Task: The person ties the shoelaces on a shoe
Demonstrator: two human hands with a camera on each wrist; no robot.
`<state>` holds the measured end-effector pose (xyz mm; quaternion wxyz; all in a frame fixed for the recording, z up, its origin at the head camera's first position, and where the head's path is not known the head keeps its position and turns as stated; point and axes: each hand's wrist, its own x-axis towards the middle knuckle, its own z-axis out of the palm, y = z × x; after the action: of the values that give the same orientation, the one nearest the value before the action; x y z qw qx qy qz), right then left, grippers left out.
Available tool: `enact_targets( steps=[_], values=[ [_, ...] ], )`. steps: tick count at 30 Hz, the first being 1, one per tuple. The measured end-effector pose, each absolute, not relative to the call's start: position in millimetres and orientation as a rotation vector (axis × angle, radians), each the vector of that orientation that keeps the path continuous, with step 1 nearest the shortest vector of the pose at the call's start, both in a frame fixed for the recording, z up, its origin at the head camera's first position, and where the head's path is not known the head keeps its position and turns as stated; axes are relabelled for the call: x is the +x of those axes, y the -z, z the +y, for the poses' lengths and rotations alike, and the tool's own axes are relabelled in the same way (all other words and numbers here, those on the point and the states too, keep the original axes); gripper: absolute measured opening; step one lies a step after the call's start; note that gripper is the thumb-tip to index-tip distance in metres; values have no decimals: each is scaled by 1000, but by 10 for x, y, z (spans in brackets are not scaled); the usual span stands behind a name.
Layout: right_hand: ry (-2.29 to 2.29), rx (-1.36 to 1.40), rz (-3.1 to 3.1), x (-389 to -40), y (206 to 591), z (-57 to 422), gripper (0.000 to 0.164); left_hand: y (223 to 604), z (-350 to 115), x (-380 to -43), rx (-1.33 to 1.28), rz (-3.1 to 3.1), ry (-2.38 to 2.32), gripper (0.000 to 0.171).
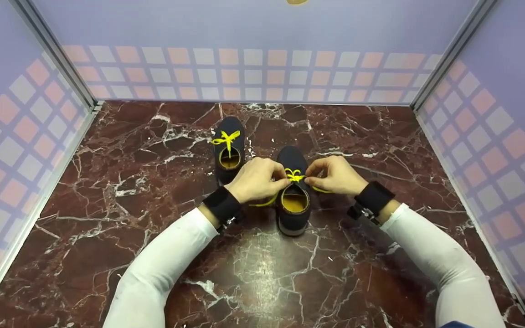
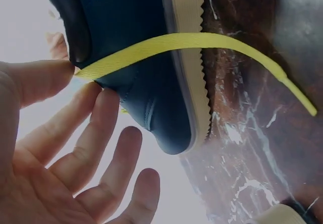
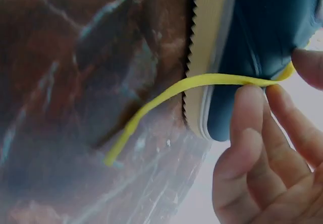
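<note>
Shoelace (image 2: 176, 41), flat and yellow; shoe (image 2: 151, 77) smooth; sole (image 2: 187, 12) saw-edged

Near shoe (image 1: 293, 224) on worktop (image 1: 107, 218) before me, between my left grip (image 1: 259, 178) and right grip (image 1: 337, 175); lace (image 1: 295, 178) on top. Far shoe (image 1: 232, 124) leftward, farther off. Wall (image 1: 253, 23) behind both.
</note>
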<state>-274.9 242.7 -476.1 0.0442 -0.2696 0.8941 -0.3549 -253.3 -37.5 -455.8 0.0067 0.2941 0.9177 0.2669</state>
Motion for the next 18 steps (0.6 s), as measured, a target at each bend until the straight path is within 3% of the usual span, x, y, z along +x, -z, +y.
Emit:
enact_targets(
  steps=[9,18],
  values=[
    [1101,-781,2789,-2731,4793,2395,6,4530,-272,-2506,1072,2970,-642,21],
    [1168,-718,2730,-2698,4804,2356,9,4520,-296,-2531,942,2933,-675,14]
  ],
)
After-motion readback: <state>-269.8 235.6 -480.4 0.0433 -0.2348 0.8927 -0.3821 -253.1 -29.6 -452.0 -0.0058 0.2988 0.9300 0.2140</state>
